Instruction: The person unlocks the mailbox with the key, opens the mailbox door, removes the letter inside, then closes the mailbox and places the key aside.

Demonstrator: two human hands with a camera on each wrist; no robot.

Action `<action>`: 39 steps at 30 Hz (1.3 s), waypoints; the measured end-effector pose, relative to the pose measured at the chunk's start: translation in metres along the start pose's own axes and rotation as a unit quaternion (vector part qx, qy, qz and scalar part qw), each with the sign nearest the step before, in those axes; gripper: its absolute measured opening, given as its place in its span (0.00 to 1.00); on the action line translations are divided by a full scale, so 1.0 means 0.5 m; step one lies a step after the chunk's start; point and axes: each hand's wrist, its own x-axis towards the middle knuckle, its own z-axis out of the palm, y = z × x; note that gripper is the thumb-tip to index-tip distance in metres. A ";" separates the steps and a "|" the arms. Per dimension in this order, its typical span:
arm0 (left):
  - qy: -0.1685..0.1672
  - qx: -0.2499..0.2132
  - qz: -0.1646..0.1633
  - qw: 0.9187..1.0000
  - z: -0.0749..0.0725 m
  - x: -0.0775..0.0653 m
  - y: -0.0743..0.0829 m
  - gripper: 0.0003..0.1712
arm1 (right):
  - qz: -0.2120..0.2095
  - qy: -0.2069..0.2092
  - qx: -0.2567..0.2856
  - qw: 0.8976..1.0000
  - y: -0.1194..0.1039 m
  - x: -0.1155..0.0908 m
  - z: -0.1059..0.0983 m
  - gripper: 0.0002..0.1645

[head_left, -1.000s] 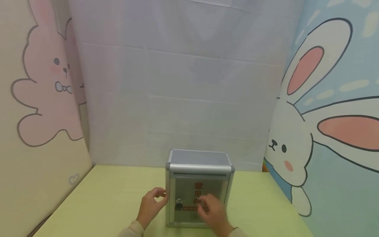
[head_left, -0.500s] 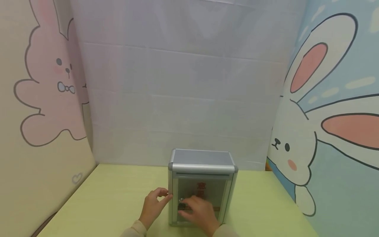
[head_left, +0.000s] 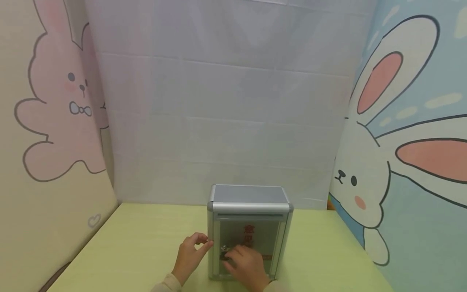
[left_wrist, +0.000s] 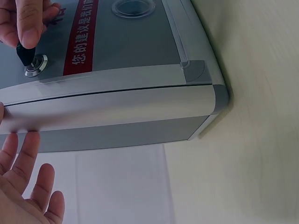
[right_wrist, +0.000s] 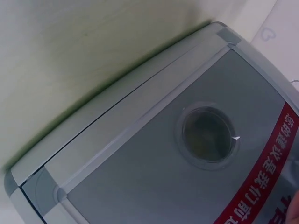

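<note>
A grey suggestion box (head_left: pixel 249 194) with silver edges and red lettering stands upright on the table. In its front panel, near the left edge, sits a round metal lock (left_wrist: pixel 36 66) with a black-headed key (left_wrist: pixel 25 54) in it. My right hand (head_left: pixel 248 265) pinches the key's head between thumb and fingers, as the left wrist view shows. My left hand (head_left: pixel 190 253) is at the box's left side, fingertips touching the silver edge with the fingers fairly straight. The right wrist view catches only a bit of a finger (right_wrist: pixel 293 210) at its right edge.
A pale yellow-green tabletop (head_left: pixel 153 227) surrounds the box. Behind it hangs a creased white cloth (head_left: pixel 226 121). Bunny-printed panels flank both sides. Low on the box front is a round clear window (right_wrist: pixel 208 135) beside a red strip (right_wrist: pixel 261 182) with white characters.
My right hand has moved left across the box front to the lock and now pinches the key there. My left hand stays at the box's left edge.
</note>
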 end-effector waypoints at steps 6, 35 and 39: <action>-0.003 -0.004 -0.002 1.000 0.002 0.001 -0.003 0.11 | -0.002 0.012 -0.006 1.000 -0.002 0.008 0.005 0.18; 0.015 0.007 0.009 1.000 0.005 0.002 -0.004 0.09 | 0.508 -0.136 0.248 0.814 -0.072 0.044 -0.013 0.10; 0.014 0.011 0.007 1.000 0.007 0.002 -0.007 0.09 | 0.511 -0.131 0.257 0.810 -0.073 0.044 -0.013 0.09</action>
